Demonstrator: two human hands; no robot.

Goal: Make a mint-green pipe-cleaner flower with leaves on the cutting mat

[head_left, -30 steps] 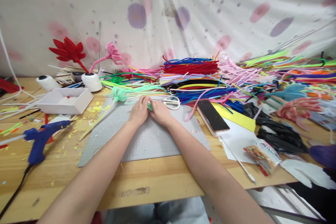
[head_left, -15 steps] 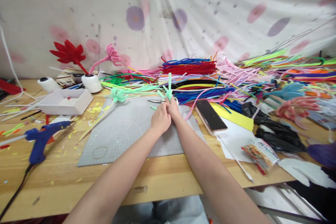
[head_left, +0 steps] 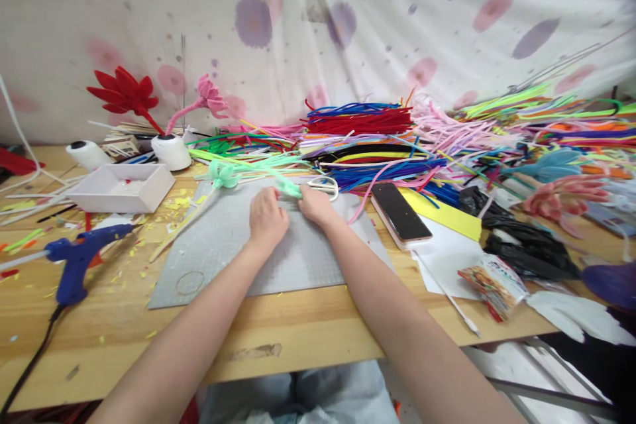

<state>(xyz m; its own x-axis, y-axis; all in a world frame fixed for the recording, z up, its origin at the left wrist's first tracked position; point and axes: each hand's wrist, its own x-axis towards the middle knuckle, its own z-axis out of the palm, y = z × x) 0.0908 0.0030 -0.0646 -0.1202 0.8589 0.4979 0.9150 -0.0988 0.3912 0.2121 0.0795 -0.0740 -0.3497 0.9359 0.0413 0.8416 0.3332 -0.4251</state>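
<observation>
My right hand (head_left: 318, 204) is closed on a mint-green pipe cleaner piece (head_left: 287, 187), which points left and up from the fingers and is slightly blurred. To its left, my left hand (head_left: 268, 215) has curled fingers over the grey cutting mat (head_left: 223, 265); whatever it grips is hidden. White-handled scissors (head_left: 328, 184) lie just beyond my right hand. A mint-green pipe cleaner flower (head_left: 223, 174) on a pale stem rests across the mat's left edge.
A blue glue gun (head_left: 74, 271) and a white box (head_left: 122, 192) stand left. Bundles of pipe cleaners (head_left: 358, 122) line the back. Right of the mat lie a phone (head_left: 401, 212), yellow sheet (head_left: 442, 212), snack packet (head_left: 497, 285) and black plastic bag (head_left: 531, 255).
My hands have moved apart, the left one leftward. The mint-green piece has gone from upright to lying over to the left. The scissors' handles now show beyond my right hand.
</observation>
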